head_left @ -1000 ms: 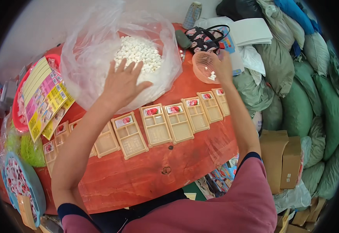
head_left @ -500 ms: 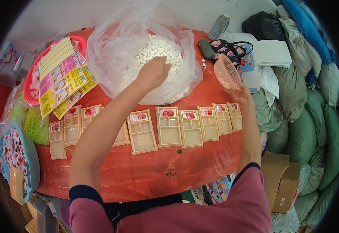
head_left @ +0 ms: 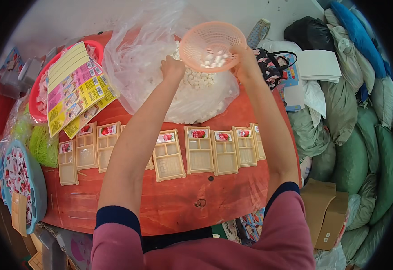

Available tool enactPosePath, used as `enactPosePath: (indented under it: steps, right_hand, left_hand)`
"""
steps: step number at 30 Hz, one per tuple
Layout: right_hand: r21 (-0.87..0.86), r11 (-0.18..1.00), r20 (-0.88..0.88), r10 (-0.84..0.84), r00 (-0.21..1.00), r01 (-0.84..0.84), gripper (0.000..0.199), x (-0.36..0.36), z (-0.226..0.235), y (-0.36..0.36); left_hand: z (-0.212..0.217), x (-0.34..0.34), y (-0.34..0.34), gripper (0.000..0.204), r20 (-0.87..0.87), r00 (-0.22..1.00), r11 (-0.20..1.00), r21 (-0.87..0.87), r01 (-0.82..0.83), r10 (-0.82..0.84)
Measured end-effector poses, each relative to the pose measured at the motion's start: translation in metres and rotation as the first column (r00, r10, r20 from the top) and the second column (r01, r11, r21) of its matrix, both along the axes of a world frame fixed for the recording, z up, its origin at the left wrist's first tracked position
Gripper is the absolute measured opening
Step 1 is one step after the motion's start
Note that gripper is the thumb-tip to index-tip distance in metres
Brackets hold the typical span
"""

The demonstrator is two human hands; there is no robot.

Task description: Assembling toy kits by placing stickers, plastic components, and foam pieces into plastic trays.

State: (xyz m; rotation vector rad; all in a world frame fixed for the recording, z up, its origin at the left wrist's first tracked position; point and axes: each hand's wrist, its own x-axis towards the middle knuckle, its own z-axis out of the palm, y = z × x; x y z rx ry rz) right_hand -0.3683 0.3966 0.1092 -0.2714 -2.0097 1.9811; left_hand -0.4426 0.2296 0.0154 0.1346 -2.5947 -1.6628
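Toward the far edge of the tabletop (head_left: pixel 174 202) lies the clear bag (head_left: pixel 136 87); over it, the pink basket (head_left: pixel 207 33), rim pinched by the right hand (head_left: pixel 245 63); the left hand (head_left: pixel 173 68) looks curled, its grip I cannot tell; gathering white pieces (head_left: pixel 198 80) seems the step, next calling for a steady basket.

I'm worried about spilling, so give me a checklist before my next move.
1. Right grip on the round pink plastic mesh basket: ok, at its rim.
2. Small white pieces in the basket: ok, some inside.
3. Basket clear of the beige rectangular compartment trays: ok, held over the translucent plastic bag.
4. Left grip holding pieces: cannot tell, fingers hidden.
5. Red-and-white packets in every tray: cannot tell, left forearm covers some.
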Motion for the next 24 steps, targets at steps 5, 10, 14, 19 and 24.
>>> enactPosePath:
  steps: [5, 10, 14, 19, 24]
  right_hand:
    - [0.856, 0.352, -0.301, -0.258, 0.918, 0.38, 0.07, -0.001, -0.016, -0.016]
    - [0.939, 0.272, -0.174, -0.158, 0.972, 0.212, 0.078, 0.007, -0.037, -0.022]
    - [0.838, 0.481, -0.217, -0.139, 0.966, 0.257, 0.074, 0.009, -0.055, -0.028]
    - [0.776, 0.569, -0.225, -0.15, 0.963, 0.27, 0.077, 0.002, -0.067, -0.025]
    - [0.393, 0.863, -0.213, -0.251, 0.944, 0.318, 0.082, -0.007, -0.09, -0.02]
  left_hand:
    - [-0.015, -0.017, -0.022, 0.053, 0.16, 0.986, 0.996, -0.068, 0.051, -0.04]
    - [-0.008, -0.012, -0.002, 0.065, 0.238, 0.971, 0.986, -0.161, 0.037, 0.002]
    - [-0.011, -0.017, 0.007, 0.067, 0.231, 0.972, 0.98, -0.2, -0.003, 0.05]
    - [-0.005, -0.022, 0.024, 0.068, 0.221, 0.975, 0.995, -0.097, -0.004, 0.026]
    - [-0.025, -0.029, 0.054, 0.065, -0.015, 1.0, 0.988, 0.155, -0.013, 0.015]
